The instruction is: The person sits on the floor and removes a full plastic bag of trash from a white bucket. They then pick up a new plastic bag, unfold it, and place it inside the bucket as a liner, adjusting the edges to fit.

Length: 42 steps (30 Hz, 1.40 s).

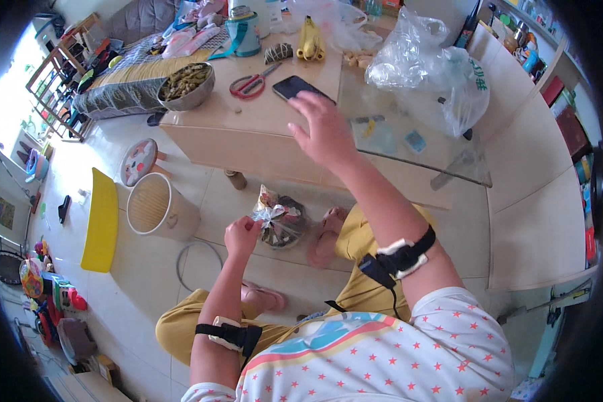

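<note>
My left hand [240, 236] pinches the gathered top of a clear plastic bag [284, 232], which is filled with dark and mixed refuse and hangs or rests low by my feet; I cannot tell which. Over the table [261, 113], my right hand [325, 131] has its fingers apart and holds nothing. Its fingertips overlap the near edge of a dark smartphone [294, 85]; whether they touch it is unclear. Red-handled scissors [251, 86] lie left of the phone, with a steel bowl [193, 98] of green-brown leafy food farther left.
Bananas [310, 42], a tied bundle [278, 53] and a crumpled plastic bag [422, 65] are on the table. On the floor stand a cream ribbed bin [181, 218], a round stool [139, 162] and a yellow curved panel [100, 226]. A grey ring [181, 266] lies near my left forearm.
</note>
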Available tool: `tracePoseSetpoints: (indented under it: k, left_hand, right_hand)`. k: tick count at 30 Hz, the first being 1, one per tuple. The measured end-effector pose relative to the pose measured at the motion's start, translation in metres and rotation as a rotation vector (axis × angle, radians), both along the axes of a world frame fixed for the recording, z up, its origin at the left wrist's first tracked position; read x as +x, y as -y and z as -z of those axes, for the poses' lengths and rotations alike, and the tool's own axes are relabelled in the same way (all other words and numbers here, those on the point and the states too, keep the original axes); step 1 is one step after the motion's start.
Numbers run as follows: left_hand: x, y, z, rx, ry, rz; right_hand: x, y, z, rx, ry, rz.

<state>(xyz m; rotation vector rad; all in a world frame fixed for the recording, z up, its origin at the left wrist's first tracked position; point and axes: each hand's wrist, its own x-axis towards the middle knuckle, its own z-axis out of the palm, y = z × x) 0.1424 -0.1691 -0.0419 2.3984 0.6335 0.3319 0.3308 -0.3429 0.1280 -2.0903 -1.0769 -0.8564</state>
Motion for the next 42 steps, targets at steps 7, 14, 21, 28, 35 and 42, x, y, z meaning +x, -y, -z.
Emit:
tracePoseSetpoints:
  k: [7, 14, 21, 28, 35, 42]
  left_hand:
    - [-0.007, -0.011, -0.008, 0.011, 0.079, -0.018]
    - [-0.005, -0.009, -0.007, -0.081, 0.048, -0.034]
    - [0.001, -0.008, -0.011, -0.116, 0.110, 0.001]
    - [-0.001, -0.017, -0.020, -0.133, 0.114, 0.003]
    - [0.018, -0.024, -0.009, -0.163, 0.145, 0.042]
    - [0.044, -0.006, -0.015, -0.189, 0.172, 0.092]
  right_hand:
    - [0.051, -0.014, 0.006, -0.404, -0.330, 0.460]
    - [0.064, -0.018, 0.000, -0.414, -0.499, 0.496]
    - [0.051, -0.045, -0.006, -0.341, -0.508, 0.490]
    - [0.051, -0.027, -0.032, 0.031, -0.063, 0.446]
    - [0.092, 0.186, -0.047, 0.303, 0.133, 1.054]
    - [0.143, 0.292, -0.041, 0.257, -0.280, 0.997]
